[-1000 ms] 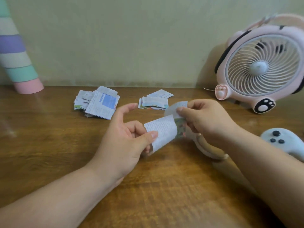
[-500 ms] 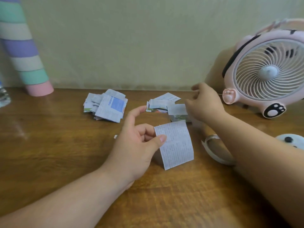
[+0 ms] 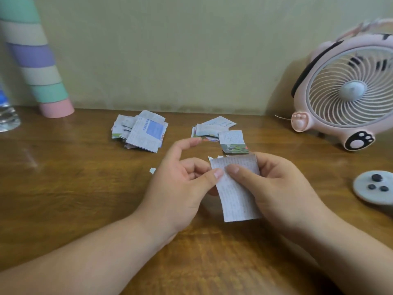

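We open on the brown wooden counter (image 3: 63, 188), with plenty of bare wood to the left and in front of the forearms. Back right stands the pink round desk fan with paw feet (image 3: 348, 90), and back left leans the pastel striped tube (image 3: 36, 60), both well clear of the action.

The left hand (image 3: 180, 188) pinches the top left edge of the strip between thumb and curled fingers, with the index finger lifted free. The right hand (image 3: 282, 188) pinches beside it, thumb in front and fingers behind. The thumbs almost meet, which looks to us like a grip set for tearing.

Behind them lie two heaps of torn paper, the left pile (image 3: 142, 133) and the right pile (image 3: 212, 128), probably the sorted pieces. The pale grey controller with dark buttons (image 3: 374, 188) crowds the right side.

The white printed paper strip (image 3: 236, 194) is held above the counter, its lower edge hanging free. A tiny white scrap (image 3: 152, 170) lies just left of the hands.
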Motion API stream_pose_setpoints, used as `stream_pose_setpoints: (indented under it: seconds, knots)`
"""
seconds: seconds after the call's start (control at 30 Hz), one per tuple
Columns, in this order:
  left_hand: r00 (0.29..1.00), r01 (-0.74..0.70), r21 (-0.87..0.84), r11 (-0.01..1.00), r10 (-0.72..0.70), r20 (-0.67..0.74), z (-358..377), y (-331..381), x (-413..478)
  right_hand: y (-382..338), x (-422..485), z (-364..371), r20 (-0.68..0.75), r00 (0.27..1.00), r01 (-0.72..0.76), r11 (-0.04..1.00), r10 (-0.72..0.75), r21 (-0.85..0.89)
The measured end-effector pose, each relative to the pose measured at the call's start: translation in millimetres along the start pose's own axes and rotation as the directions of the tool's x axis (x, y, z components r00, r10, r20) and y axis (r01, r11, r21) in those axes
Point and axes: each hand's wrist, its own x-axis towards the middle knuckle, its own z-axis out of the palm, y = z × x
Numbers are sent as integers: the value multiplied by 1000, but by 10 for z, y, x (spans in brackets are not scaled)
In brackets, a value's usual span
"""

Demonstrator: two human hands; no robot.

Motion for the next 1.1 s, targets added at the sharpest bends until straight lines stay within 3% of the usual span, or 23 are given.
stream_pose_setpoints:
  seconds: [0.1,0.27,0.4,0.57,0.73,0.87,0.97,1.1]
  knots:
    - [1000,3,19,1000,-2,-19,0,-18,8,24,-37,0,-2,998,56,998,-56,-32]
    - [1000,-15,14,1000,14,27,-12,4,31,54,-10,-42,109,994,9,999,-4,-41]
    - [997,-7,36,999,4,79,33,18,0,60,7,-90,114,993,-2,999,6,-34]
    - [998,8,7,1000,-8,62,50,43,0,75,10,-111,150,988,-63,990,43,128]
    - [999,2,8,1000,-2,50,27,55,-12,36,-9,-81,111,989,78,986,-95,151]
    - [999,20,-23,1000,-19,39,17,84,-21,49,-5,-36,88,989,103,977,-120,185]
    - [999,-8,-13,1000,9,42,16,92,-30,34,-3,-48,111,993,12,970,-40,242]
    - [995,8,8,1000,-8,98,14,38,-55,19,5,-103,275,958,-184,915,85,359]
